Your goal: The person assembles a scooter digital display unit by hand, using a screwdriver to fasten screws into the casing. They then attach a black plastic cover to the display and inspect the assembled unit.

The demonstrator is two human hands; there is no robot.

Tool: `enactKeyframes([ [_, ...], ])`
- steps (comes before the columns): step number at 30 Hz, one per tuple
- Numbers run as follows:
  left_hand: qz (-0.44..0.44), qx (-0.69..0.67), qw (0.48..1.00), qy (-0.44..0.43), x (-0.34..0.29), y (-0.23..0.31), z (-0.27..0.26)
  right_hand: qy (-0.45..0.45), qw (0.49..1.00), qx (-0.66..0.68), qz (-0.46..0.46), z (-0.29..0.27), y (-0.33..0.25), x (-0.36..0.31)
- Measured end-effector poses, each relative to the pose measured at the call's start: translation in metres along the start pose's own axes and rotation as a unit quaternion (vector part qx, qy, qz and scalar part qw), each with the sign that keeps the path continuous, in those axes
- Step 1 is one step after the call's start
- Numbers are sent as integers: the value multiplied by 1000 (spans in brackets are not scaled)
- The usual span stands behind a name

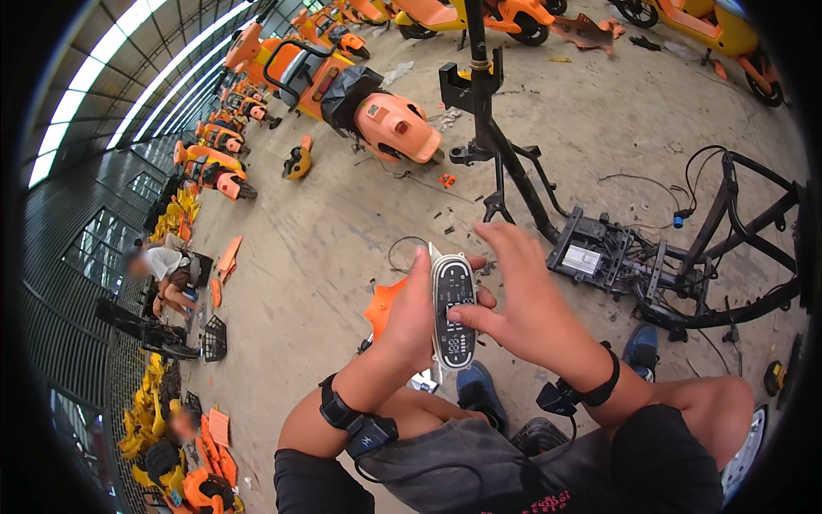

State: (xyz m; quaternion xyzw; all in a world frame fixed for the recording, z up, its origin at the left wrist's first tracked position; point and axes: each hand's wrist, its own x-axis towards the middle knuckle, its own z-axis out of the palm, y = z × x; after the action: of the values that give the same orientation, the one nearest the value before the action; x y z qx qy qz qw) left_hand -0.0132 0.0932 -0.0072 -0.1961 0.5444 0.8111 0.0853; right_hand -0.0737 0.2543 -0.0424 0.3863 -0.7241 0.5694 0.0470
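My left hand (413, 319) grips a long oval black display panel (453, 308) with a pale rim, held upright in front of me. My right hand (514, 295) reaches in from the right, its thumb and fingers touching the panel's right edge and lower face. Both wrists wear black straps with small devices. An orange plastic piece (383, 306) lies on the concrete just behind my left hand. My knees and dark shorts fill the bottom of the view.
A stripped black scooter frame (599, 248) with wires lies to the right. An orange scooter (342, 90) lies on its side further back, more along the left. A person (167, 270) crouches at far left by a black basket (214, 338). Screws dot the concrete floor (325, 223).
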Motion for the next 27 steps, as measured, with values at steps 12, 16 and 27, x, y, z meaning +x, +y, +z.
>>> enactKeyframes([
  [12,113,-46,985,124,10,7,-30,-103,975,93,174,13,53,10],
  [16,130,-22,980,149,6,10,-24,-33,965,34,260,40,176,7],
  [27,96,22,985,142,-7,15,-22,-153,884,-231,376,125,341,-182],
])
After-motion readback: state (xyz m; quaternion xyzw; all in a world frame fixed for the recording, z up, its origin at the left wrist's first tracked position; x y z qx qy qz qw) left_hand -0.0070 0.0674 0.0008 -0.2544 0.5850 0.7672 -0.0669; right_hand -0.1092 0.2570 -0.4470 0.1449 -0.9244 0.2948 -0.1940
